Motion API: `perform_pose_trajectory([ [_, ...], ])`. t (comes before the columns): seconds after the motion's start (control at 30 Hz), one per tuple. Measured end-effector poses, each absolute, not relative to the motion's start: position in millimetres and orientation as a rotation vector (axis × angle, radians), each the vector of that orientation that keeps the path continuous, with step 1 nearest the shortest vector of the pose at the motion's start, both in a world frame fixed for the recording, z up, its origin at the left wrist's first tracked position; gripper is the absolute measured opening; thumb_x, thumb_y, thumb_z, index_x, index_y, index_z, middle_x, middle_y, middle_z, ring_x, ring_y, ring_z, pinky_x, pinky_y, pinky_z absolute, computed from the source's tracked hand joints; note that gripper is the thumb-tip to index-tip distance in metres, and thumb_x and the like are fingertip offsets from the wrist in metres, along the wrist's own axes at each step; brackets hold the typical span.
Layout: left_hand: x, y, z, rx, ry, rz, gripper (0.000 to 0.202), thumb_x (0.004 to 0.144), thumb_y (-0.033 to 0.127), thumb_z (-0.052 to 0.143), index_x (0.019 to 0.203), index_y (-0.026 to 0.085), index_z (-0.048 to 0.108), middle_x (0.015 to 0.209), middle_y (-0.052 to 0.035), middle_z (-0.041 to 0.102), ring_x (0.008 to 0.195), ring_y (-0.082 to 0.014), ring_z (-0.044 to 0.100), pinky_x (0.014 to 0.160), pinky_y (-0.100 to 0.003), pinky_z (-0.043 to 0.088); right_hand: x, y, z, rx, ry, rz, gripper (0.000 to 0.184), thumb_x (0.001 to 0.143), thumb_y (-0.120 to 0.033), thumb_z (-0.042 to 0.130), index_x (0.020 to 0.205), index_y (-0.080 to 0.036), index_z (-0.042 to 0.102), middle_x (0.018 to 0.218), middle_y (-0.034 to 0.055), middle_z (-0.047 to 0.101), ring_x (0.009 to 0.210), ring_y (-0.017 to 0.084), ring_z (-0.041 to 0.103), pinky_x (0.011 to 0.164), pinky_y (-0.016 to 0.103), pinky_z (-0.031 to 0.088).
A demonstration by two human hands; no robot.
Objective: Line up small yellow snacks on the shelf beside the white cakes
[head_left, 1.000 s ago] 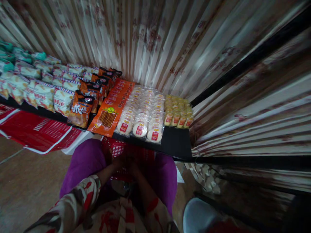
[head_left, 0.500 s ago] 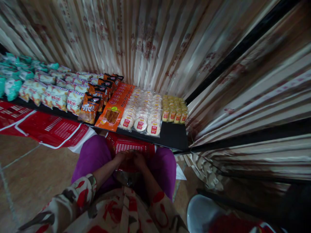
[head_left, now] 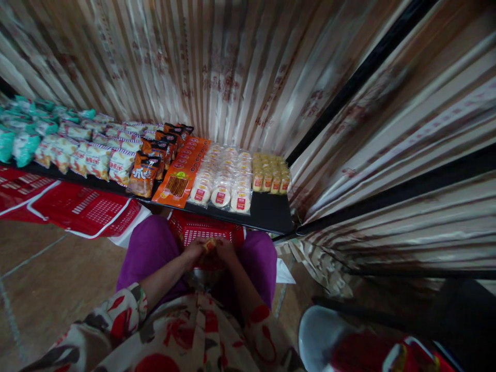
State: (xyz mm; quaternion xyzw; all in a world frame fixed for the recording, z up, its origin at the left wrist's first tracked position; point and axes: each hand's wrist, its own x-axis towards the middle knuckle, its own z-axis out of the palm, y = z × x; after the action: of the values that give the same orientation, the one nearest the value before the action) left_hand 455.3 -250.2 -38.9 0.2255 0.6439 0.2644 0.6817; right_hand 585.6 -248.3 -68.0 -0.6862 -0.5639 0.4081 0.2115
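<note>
Between my knees, my left hand (head_left: 195, 250) and my right hand (head_left: 225, 249) are closed on opposite ends of a small yellow wrapped snack (head_left: 210, 245) with a red label. It resembles the yellow snack packs (head_left: 271, 175) lined up at the right end of the black shelf (head_left: 271, 209). Both hands are over a red plastic basket (head_left: 205, 232) that stands below the shelf edge. Round white rice crackers (head_left: 220, 196) in clear wrap lie in rows in front of me, beside a flat orange packet (head_left: 176, 178).
Orange bags (head_left: 143, 174), white snack bags (head_left: 96, 161) and green bags (head_left: 26, 147) fill the shelf leftward. Red baskets (head_left: 87, 206) stand below it. A striped curtain (head_left: 217, 67) hangs behind, with black poles (head_left: 360, 82) at right. A pale basin (head_left: 318, 336) sits at lower right.
My hands have risen slightly, and the yellow snack between them now shows more clearly. The view has shifted a little, moving the shelf's right end leftward.
</note>
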Motion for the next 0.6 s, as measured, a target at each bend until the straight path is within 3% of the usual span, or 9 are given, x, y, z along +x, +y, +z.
perform_pose_trajectory([
  [0.2, 459.0, -252.7, -27.4, 0.478, 1.459, 0.565, 0.032, 0.064, 0.0, 0.059, 0.089, 0.018, 0.049, 0.054, 0.0054, 0.056, 0.042, -0.0107, 0.052, 0.044, -0.02, 0.041, 588.4, -251.4, -51.2, -1.965, -1.586, 1.078, 0.029, 0.081, -0.017, 0.045, 0.1, -0.024, 0.065, 0.089, 0.0012, 0.071, 0.084, 0.014, 0.063, 0.076, 0.023, 0.046],
  [0.37, 466.5, -256.7, -12.2, 0.48, 1.412, 0.589, 0.037, 0.059, -0.006, 0.052, 0.086, 0.019, 0.046, 0.06, 0.0046, 0.058, 0.049, -0.011, 0.057, 0.048, -0.019, 0.044, 594.2, -256.8, -32.0, -1.998, -1.617, 1.003, 0.031, 0.081, -0.014, 0.043, 0.102, -0.02, 0.065, 0.099, 0.0042, 0.07, 0.091, 0.014, 0.062, 0.081, 0.023, 0.044],
  [0.6, 483.1, -260.5, -0.2, 0.516, 1.295, 0.63, 0.036, 0.055, 0.003, 0.061, 0.084, 0.019, 0.051, 0.058, 0.0062, 0.056, 0.048, -0.0107, 0.056, 0.048, -0.02, 0.043, 607.6, -263.6, -1.5, -1.992, -1.629, 0.865, 0.029, 0.081, -0.018, 0.048, 0.105, -0.019, 0.064, 0.107, 0.0074, 0.066, 0.099, 0.017, 0.06, 0.088, 0.025, 0.042],
])
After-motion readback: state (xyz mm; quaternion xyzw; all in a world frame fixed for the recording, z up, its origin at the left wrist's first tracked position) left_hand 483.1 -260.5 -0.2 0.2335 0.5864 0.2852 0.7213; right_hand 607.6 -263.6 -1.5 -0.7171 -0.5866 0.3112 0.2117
